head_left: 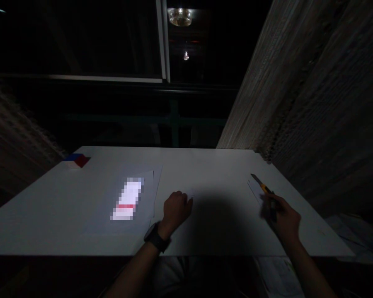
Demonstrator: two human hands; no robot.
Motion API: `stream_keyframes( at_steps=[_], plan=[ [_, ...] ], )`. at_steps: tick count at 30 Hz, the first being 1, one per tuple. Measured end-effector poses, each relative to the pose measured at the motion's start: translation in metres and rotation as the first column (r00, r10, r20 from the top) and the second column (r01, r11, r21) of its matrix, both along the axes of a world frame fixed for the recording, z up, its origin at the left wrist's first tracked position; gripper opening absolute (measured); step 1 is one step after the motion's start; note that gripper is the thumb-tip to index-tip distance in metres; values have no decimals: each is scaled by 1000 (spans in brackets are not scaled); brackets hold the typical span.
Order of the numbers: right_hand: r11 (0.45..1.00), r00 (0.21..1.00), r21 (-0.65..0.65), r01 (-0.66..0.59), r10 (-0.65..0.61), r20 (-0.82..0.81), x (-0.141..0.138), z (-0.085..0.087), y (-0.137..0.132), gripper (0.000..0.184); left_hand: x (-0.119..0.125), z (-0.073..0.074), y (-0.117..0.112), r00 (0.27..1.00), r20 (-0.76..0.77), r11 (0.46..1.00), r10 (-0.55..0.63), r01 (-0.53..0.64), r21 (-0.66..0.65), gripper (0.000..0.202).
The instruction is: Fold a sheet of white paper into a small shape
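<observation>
My right hand (281,215) is wrapped round a box cutter (264,188) with a yellow and dark handle. Its blade is out and points away to the upper left, above the table's right side. A thin pale item with a dark edge (254,191) lies just beneath the knife; its kind is unclear in the dim light. My left hand (176,208), with a dark watch (157,237) at the wrist, rests closed on the white table (199,165). Its fingers curl under, so what they may hold is hidden. Left of it lie sheets of paper (147,188).
A bright, pixelated phone-like screen (129,198) lies on the paper. At the far left corner sits a blue, red and white block (76,160). Curtains (267,74) hang on both sides, and a dark window stands behind the table. A shadow covers the table's middle.
</observation>
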State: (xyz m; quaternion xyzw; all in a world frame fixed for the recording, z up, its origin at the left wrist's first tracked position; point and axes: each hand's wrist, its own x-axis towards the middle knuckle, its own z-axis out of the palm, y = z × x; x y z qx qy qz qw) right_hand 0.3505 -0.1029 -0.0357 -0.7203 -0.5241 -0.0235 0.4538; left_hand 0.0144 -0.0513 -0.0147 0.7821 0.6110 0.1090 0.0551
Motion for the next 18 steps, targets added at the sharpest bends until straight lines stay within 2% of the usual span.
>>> stream_keyframes(
  at_steps=[5,10,15,18],
  plan=[
    [1000,1000,-4,-14,14,-5,-3,1,-1,36,1,5,-3,1000,20,1000,7,-7,-8,40],
    [1000,1000,-13,-18,19,19,-1,1,-1,38,5,9,-1,995,44,995,87,-85,-49,49],
    [997,1000,-72,-3,4,3,1,-1,-1,36,4,5,0,999,5,999,47,-47,-27,45],
    [999,1000,-46,-8,9,6,1,-1,-2,37,4,4,0,999,7,999,43,-43,-16,45]
  ],
)
